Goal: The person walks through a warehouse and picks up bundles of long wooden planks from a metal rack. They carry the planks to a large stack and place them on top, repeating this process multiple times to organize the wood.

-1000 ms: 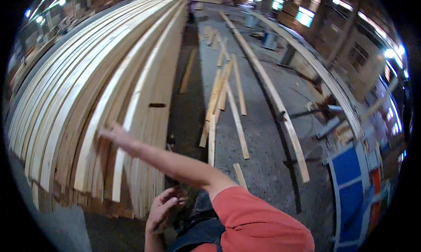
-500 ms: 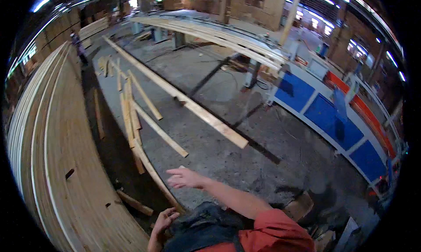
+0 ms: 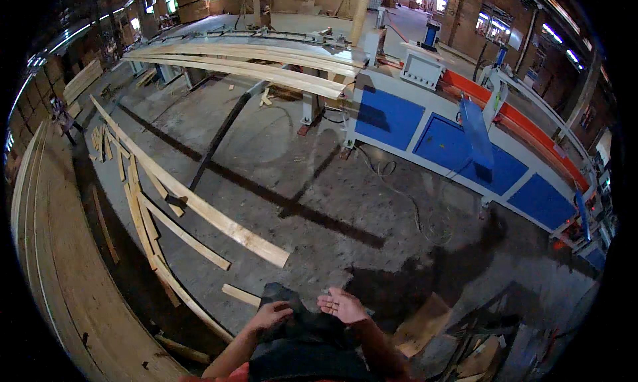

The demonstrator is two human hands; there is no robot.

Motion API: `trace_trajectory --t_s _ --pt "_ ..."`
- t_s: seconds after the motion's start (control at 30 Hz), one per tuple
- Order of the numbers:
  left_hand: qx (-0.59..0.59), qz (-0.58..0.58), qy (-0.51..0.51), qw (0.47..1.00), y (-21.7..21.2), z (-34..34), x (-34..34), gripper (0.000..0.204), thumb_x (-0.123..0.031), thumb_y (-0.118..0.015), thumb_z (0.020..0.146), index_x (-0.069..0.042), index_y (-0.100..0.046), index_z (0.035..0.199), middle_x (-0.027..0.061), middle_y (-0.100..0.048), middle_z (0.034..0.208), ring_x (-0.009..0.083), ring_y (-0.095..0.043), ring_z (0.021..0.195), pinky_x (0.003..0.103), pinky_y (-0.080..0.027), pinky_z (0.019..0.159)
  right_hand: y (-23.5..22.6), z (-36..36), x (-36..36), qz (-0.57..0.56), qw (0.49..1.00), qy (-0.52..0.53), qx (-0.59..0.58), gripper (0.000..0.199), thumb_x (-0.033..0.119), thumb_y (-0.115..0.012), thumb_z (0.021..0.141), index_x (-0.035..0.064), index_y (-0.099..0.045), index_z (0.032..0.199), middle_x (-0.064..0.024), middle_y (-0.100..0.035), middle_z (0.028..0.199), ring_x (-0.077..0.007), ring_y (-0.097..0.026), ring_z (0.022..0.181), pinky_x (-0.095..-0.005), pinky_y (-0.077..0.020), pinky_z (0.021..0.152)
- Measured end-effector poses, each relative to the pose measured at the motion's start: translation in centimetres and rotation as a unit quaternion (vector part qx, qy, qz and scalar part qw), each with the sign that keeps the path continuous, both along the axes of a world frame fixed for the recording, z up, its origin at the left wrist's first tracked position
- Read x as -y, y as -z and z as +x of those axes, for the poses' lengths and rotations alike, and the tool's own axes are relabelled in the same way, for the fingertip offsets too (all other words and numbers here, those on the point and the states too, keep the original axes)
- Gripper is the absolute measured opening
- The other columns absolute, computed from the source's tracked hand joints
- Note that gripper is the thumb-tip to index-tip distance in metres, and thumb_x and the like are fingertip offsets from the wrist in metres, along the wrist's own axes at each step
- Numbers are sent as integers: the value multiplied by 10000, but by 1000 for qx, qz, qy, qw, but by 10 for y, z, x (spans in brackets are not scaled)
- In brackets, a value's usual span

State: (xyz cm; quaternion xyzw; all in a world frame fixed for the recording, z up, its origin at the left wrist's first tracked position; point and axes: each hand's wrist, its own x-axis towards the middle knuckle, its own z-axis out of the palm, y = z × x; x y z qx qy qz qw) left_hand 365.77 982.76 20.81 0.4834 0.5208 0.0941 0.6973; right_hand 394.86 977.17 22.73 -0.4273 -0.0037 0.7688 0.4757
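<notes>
Both hands are low in the picture, in front of the dark apron [image 3: 302, 352] I wear. My left hand [image 3: 271, 315] hovers over the cloth, fingers loosely bent and apart, nothing seen in it. To its right, my right hand [image 3: 343, 307] is turned partly palm up with its fingers stretched toward the left one; it holds nothing that I can see. A short pale wood piece [image 3: 240, 295] lies on the floor just beyond my left hand. Past it a long board [image 3: 199, 206] stretches away to the far left, its near end beyond my hands.
A tall stack of boards [image 3: 73, 275] runs along the left, with loose wood strips [image 3: 136, 209] beside it. Boards [image 3: 266, 69] lie on a long bench that meets a blue-panelled machine [image 3: 458, 146]. Scrap [image 3: 423, 325] lies at lower right. A person [image 3: 63, 119] stands far left.
My view has swung to the right. My right hand has come back from its outstretched reach toward my body, and my left hand has risen over the apron beside it.
</notes>
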Motion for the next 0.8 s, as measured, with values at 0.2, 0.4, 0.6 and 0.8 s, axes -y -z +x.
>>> trace_trajectory --t_s 0.2,0.4,0.6,0.8 --pt "-25 -128 -253 959 70 33 -104 259 -240 -673 910 -9 -639 1021 94 -689 901 187 -672 741 318 -540 674 55 74 -89 -14 999 -12 -41 690 389 -575 968 63 -270 1495 -303 -412 1448 -400 -484 1293 -470 -412 1066" --pt "110 -201 -209 951 68 159 -273 313 -275 -676 914 12 -640 1033 126 -690 953 203 -675 801 335 -546 704 90 242 -245 242 929 -149 238 484 295 -537 1002 23 -428 1388 -230 -540 1343 -341 -555 1181 -413 -460 975" --pt "36 -26 -86 995 17 271 -477 405 -274 -659 928 47 -627 1173 85 -686 967 141 -638 821 287 -519 741 35 300 -462 -134 986 -22 95 463 202 -578 981 -8 -441 1370 -255 -595 1274 -367 -636 1107 -449 -519 940" --pt "109 -5 -177 978 -3 335 -617 401 -230 -657 946 -1 -583 1268 80 -679 1062 157 -654 908 290 -528 763 13 351 -659 25 928 -220 298 637 251 -653 949 -31 -371 1447 -217 -633 1197 -315 -666 1054 -389 -566 854"
